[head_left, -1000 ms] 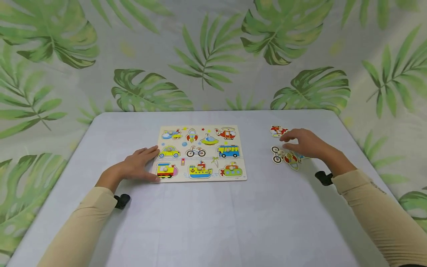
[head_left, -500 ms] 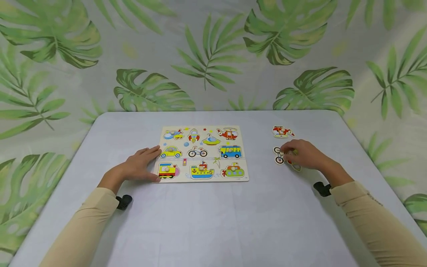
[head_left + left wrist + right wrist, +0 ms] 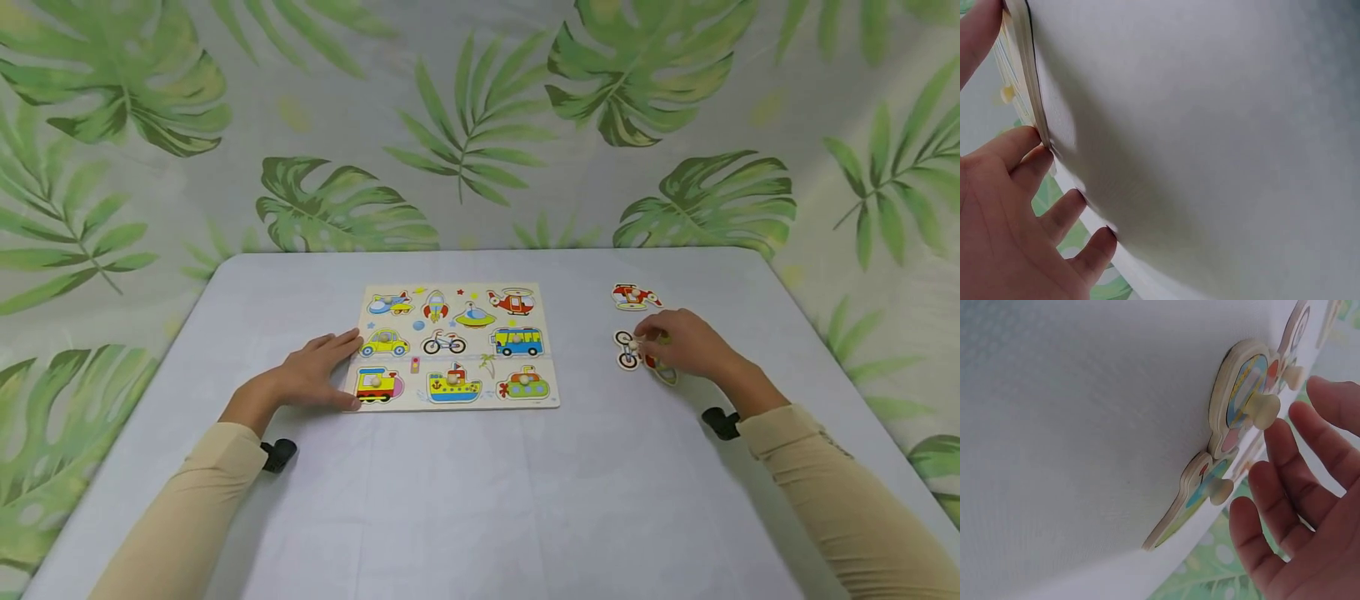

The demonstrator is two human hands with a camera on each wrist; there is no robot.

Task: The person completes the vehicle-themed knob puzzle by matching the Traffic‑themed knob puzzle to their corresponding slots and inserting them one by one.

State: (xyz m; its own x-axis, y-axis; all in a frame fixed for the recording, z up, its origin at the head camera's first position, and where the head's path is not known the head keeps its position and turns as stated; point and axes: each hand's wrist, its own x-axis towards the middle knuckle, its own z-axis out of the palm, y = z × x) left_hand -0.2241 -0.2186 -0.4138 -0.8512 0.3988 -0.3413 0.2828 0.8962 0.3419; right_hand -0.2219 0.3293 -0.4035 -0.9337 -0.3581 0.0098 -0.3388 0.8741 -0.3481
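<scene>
My left hand (image 3: 315,371) rests at the left edge of a wooden knob puzzle board (image 3: 412,393), fingers spread and nearly straight. In the left wrist view its fingertips touch the board's edge and the tabletop. My right hand (image 3: 690,343) is over loose puzzle pieces to the board's right. Its thumb and fingertips are by the knob of a bicycle piece (image 3: 626,354); the right wrist view shows them loosely bent, apart from the knob. A rocket piece (image 3: 1225,381) and a flying-saucer piece (image 3: 1175,509) lie beside it. The hand mostly hides the saucer in the head view.
A helicopter piece (image 3: 622,296) lies farther back on the white-covered table (image 3: 465,500). Several knobbed pieces, including a bus (image 3: 525,340) and a train (image 3: 390,385), sit in the board. A leaf-patterned cloth (image 3: 480,100) stands behind the table.
My right hand has come down and nearer to me, its thumb and fingers drawn together by the bicycle knob. The left hand stays on the board's edge.
</scene>
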